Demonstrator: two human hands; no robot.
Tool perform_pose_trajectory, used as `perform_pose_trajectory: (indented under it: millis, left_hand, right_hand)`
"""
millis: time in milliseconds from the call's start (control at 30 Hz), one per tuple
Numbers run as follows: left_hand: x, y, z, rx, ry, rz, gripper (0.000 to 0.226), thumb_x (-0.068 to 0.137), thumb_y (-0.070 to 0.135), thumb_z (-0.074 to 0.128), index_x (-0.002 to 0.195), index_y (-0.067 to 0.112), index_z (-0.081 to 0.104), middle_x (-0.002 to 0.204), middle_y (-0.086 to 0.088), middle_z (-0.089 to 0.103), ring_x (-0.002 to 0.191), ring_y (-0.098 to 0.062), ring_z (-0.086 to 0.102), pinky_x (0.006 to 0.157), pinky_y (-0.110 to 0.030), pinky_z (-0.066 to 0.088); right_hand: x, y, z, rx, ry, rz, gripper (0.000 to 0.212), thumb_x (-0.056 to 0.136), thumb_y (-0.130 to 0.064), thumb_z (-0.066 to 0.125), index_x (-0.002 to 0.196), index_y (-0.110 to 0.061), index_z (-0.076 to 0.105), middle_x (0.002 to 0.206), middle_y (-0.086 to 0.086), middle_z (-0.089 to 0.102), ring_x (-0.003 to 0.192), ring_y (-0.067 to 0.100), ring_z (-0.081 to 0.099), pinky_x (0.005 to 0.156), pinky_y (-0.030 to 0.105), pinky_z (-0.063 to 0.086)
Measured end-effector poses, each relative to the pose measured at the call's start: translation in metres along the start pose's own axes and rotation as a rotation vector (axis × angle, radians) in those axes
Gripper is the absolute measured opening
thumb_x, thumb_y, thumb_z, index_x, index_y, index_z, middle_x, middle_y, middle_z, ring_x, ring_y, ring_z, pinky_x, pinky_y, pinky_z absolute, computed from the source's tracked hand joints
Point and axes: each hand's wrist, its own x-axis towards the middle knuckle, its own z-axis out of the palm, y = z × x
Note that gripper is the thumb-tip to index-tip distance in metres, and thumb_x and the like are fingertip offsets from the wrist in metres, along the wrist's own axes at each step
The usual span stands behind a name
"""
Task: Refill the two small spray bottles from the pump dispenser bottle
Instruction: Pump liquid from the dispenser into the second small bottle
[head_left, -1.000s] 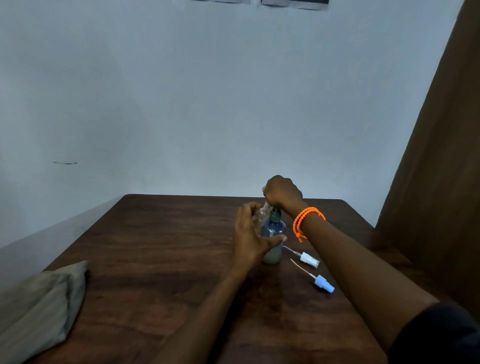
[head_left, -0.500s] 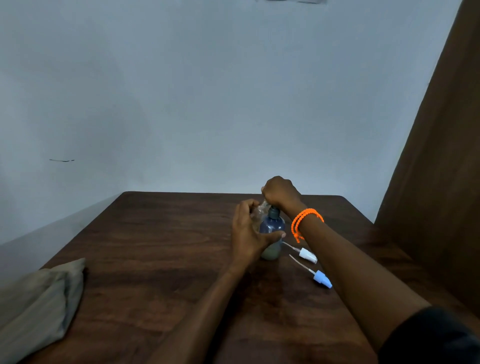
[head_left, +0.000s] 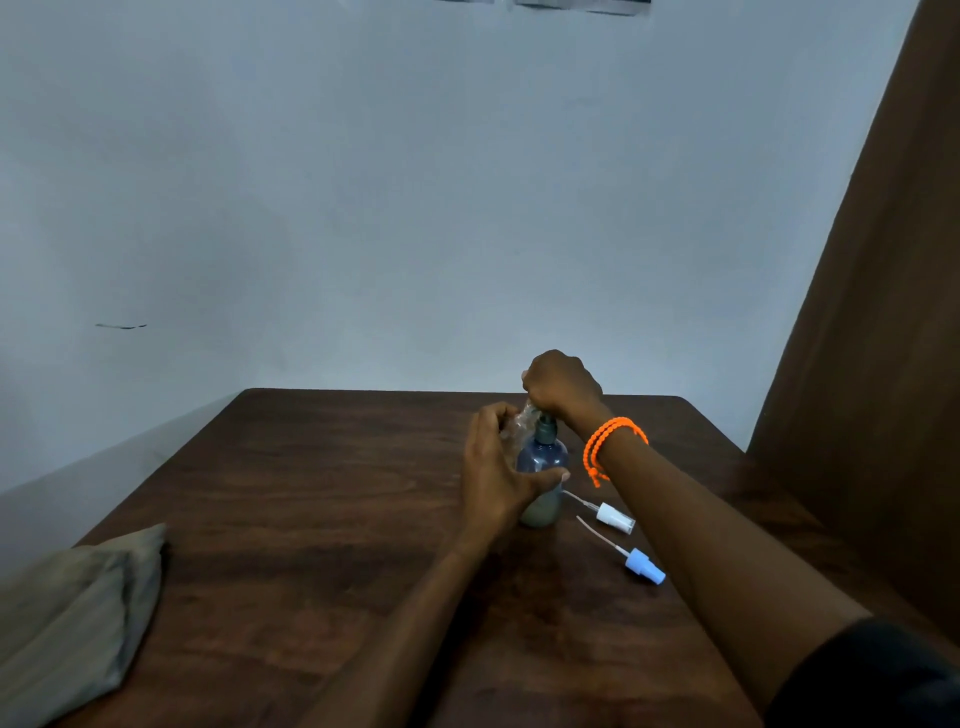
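Note:
The blue-grey pump dispenser bottle (head_left: 543, 457) stands upright near the middle of the wooden table (head_left: 311, 493). My right hand (head_left: 561, 387) is curled over its pump head from above. My left hand (head_left: 493, 467) holds a small clear spray bottle (head_left: 519, 423) against the pump's neck, and its thumb lies across the dispenser's body. Two removed spray heads with thin tubes lie to the right of the dispenser, a white one (head_left: 613, 517) and a blue one (head_left: 644, 566). I see no second small bottle.
A folded grey-green cloth (head_left: 78, 623) lies at the table's near left corner. A pale wall stands behind the table and a brown panel (head_left: 883, 364) rises on the right. An orange bead bracelet (head_left: 610, 441) circles my right wrist.
Both hands keep their places on the dispenser and the small bottle. Only the view has shifted slightly.

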Motion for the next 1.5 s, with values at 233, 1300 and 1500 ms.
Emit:
perform_pose_trajectory:
  millis: [233, 1300, 1500]
  left_hand:
    - [0.0, -0.002, -0.002, 0.004, 0.007, -0.004, 0.081, 0.051, 0.036, 0.1, 0.116, 0.023, 0.054, 0.111, 0.006, 0.055, 0.102, -0.011, 0.057, 0.081, -0.021, 0.051]
    - [0.001, -0.002, -0.001, 0.029, -0.005, 0.008, 0.079, 0.052, 0.038, 0.098, 0.117, 0.023, 0.056, 0.112, 0.009, 0.053, 0.103, -0.006, 0.056, 0.08, -0.021, 0.051]
    - [0.002, 0.003, -0.002, 0.025, -0.006, 0.057, 0.075, 0.053, 0.031, 0.1, 0.111, 0.038, 0.052, 0.111, 0.002, 0.056, 0.103, -0.017, 0.059, 0.082, -0.029, 0.053]
  right_hand:
    - [-0.004, 0.003, 0.003, 0.038, -0.027, 0.013, 0.017, 0.089, -0.019, 0.051, 0.074, -0.013, 0.056, 0.079, 0.006, 0.059, 0.068, 0.025, 0.054, 0.052, 0.026, 0.033]
    - [-0.004, 0.002, 0.0, 0.007, -0.028, -0.009, 0.019, 0.091, -0.023, 0.051, 0.076, -0.014, 0.058, 0.082, 0.005, 0.061, 0.073, 0.026, 0.057, 0.053, 0.027, 0.036]
    - [-0.003, 0.002, 0.004, 0.012, -0.015, -0.021, 0.021, 0.09, -0.021, 0.049, 0.071, -0.015, 0.055, 0.082, 0.006, 0.063, 0.071, 0.026, 0.056, 0.053, 0.026, 0.035]
